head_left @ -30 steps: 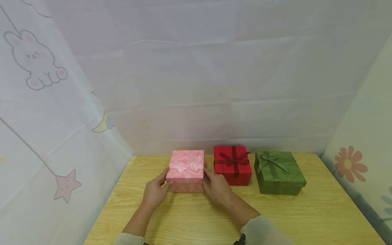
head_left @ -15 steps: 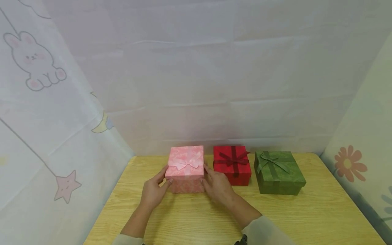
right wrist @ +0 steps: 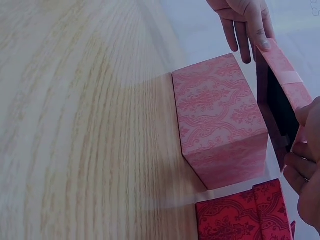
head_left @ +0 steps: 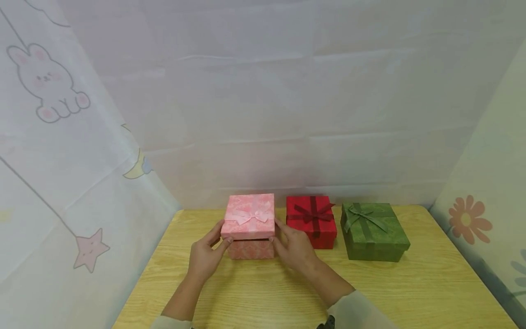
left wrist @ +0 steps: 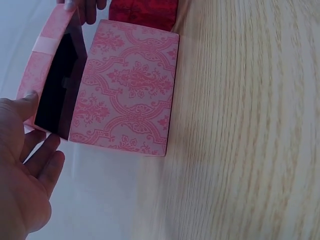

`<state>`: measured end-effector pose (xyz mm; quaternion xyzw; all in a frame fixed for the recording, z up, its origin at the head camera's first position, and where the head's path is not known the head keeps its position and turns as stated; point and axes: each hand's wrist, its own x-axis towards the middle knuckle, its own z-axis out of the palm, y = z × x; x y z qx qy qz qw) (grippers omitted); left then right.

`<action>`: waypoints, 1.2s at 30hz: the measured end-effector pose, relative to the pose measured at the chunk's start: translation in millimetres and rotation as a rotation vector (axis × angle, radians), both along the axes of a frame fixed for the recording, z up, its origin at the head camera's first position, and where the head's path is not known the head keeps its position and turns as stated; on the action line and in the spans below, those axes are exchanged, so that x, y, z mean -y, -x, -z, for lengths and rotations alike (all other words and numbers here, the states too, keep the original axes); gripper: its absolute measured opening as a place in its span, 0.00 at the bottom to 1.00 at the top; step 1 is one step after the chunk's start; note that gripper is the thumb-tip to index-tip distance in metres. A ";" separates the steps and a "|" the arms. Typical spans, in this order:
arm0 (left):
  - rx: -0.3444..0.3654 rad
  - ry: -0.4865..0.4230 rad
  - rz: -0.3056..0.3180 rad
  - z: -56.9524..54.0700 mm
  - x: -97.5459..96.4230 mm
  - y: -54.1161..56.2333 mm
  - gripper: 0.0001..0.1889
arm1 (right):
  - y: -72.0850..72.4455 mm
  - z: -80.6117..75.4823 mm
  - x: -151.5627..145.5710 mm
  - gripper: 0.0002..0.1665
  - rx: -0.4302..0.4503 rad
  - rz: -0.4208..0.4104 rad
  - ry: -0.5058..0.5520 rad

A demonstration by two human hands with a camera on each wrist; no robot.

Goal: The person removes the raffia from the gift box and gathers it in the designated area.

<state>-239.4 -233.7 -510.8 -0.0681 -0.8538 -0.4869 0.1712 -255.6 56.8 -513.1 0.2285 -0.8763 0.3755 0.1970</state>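
A pink gift box lid (head_left: 249, 224) with a pale pink ribbon bow is held between both hands, raised off its patterned pink box base (head_left: 251, 250). A dark gap shows between lid and base. My left hand (head_left: 207, 258) grips the lid's left edge, thumb on the front rim and fingers along the side. On the opposite edge, my right hand (head_left: 297, 249) pinches the lid the same way. Both wrist views show the lid's dark underside (left wrist: 59, 82) tilted away from the base, which rests on the table. What the base contains is hidden.
A red gift box (head_left: 311, 219) with a dark red bow stands just right of the pink one, close behind my right hand. Farther right sits a green gift box (head_left: 375, 233) with a green bow. The wooden table (head_left: 255, 297) meets a pale cloth backdrop (head_left: 263, 114) behind.
The pink lid has risen from its base, front edge included, opening a dark gap. Both hands have moved up slightly with it. The base and the red and green boxes stay put.
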 end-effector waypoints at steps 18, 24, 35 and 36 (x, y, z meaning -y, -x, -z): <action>0.033 -0.269 0.015 -15.4 -6.1 -10.7 0.33 | -1.6 -9.1 -4.6 0.30 -0.192 -0.082 0.200; 0.009 -0.289 0.037 -18.8 -7.8 -13.3 0.32 | -1.6 -11.9 -5.6 0.30 -0.218 -0.091 0.247; -0.037 -0.321 0.058 -20.2 -6.6 -14.7 0.27 | -1.4 -16.8 -7.1 0.31 -0.243 -0.111 0.305; -0.042 -0.324 0.059 -20.8 -6.8 -15.2 0.27 | -1.7 -17.2 -7.3 0.31 -0.243 -0.113 0.305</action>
